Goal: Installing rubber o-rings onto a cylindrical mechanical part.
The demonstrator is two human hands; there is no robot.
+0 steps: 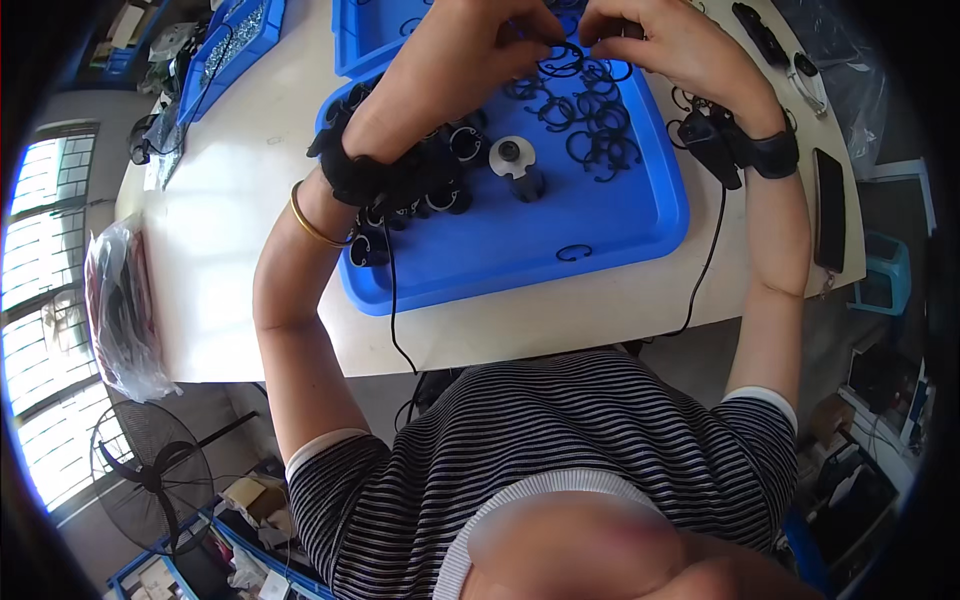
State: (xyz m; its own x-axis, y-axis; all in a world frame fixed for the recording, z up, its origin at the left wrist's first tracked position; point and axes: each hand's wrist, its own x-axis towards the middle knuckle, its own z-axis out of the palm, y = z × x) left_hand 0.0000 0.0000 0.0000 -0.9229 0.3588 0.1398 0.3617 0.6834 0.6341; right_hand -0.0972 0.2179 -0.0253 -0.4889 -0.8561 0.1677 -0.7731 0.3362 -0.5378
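Both hands meet over the far part of a blue tray (560,285), with fingers curled in toward each other. My left hand (480,45) is closed at a black snap ring (562,62); the fingertips partly cover it. My right hand (670,45) is closed too, its fingertips at the same cluster of rings. Several loose black snap rings (605,130) lie in the tray's right half, and a single snap ring (573,252) lies near its front edge. A white-topped cylindrical piece (513,160) stands mid-tray. Black cylindrical parts (445,198) crowd the left side, partly hidden by my left wrist.
Behind stands a second blue tray (345,45); a blue bin of small metal pieces (230,55) is at far left. A plastic-wrapped bundle (122,305) sits at the table's left edge. A phone (828,210) lies at right. Cables hang from both wrist straps.
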